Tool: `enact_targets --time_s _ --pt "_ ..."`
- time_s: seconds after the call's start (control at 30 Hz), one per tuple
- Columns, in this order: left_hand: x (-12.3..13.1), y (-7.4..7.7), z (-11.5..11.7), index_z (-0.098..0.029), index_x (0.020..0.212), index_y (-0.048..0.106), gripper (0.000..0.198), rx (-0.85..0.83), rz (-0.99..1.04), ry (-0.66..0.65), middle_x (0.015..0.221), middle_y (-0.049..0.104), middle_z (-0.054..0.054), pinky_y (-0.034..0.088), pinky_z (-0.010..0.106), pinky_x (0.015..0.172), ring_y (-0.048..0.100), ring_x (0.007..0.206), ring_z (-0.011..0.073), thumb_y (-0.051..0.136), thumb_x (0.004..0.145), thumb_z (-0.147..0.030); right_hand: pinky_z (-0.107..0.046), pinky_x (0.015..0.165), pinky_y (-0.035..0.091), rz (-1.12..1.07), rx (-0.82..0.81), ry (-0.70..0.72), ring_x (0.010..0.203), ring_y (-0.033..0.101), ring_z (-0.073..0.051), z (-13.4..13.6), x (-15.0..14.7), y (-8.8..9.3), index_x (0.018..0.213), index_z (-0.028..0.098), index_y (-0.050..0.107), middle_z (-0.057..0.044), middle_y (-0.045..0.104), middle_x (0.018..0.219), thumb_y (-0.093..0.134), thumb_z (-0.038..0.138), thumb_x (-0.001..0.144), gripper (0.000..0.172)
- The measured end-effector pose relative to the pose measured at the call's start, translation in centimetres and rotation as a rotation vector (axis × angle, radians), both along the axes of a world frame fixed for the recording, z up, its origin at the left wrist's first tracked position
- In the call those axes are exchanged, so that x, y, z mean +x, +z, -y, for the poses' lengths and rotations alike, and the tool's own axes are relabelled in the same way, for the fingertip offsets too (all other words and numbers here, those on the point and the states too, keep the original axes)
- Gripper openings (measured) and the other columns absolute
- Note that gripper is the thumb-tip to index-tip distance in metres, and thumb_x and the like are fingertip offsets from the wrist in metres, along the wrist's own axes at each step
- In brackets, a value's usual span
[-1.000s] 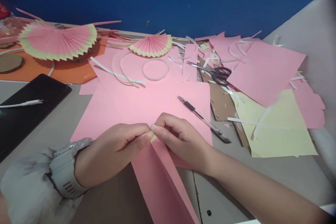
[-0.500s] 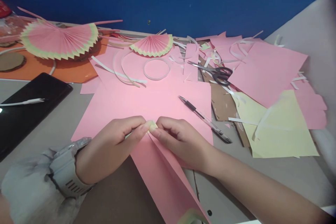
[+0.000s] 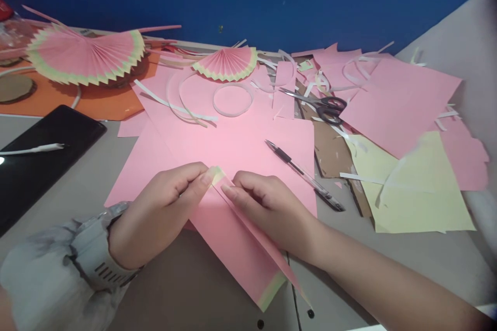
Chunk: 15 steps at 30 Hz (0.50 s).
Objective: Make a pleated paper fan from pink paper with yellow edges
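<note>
A folded sheet of pink paper [image 3: 229, 238] with yellow-green strips along its ends hangs between my hands, its lower end reaching toward the table's front edge. My left hand [image 3: 171, 201] pinches the upper end at the yellow-green corner, thumb on top. Along the folded edge, a little to the right, my right hand [image 3: 267, 207] grips the same paper between thumb and curled fingers. Beneath both hands lies a large flat pink sheet [image 3: 233, 145]. A black-capped clear pen [image 3: 305, 175] rests on its right part.
Two pleated pink fans [image 3: 91, 59] with yellow-green rims stand at the back. Scissors [image 3: 326, 106] lie on scraps beside cardboard [image 3: 334, 155]. A pale yellow sheet [image 3: 423, 201] is at right, a black phone-like slab [image 3: 50, 150] at left. A blue wall [image 3: 248, 0] closes the back.
The folded paper's upper end has tilted slightly up and left with my left hand. My right thumb has slid down along the fold, and the lower end has swung up into view.
</note>
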<state>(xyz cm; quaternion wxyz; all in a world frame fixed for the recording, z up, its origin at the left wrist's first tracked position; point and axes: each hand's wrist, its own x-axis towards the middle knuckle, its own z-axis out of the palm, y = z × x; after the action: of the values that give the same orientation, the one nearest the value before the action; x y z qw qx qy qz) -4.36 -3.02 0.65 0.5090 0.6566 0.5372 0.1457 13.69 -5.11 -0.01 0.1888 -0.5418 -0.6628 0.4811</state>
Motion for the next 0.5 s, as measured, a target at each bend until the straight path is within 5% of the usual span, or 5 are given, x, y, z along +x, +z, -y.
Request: enact_targets --time_s 0.5 --pt "-0.02 -0.04 -0.27 -0.022 0.067 0.037 0.032 0.081 -0.035 0.072 0.065 0.030 -0.004 0.031 0.024 0.054 0.032 0.062 0.0130 0.035 0.090 -0.043 -0.021 0.047 0.025 -0.006 -0.080 -0.015 0.055 0.031 -0.008 -0.20 0.09 0.43 0.064 0.020 0.034 0.006 0.035 0.060 0.040 0.043 0.091 0.037"
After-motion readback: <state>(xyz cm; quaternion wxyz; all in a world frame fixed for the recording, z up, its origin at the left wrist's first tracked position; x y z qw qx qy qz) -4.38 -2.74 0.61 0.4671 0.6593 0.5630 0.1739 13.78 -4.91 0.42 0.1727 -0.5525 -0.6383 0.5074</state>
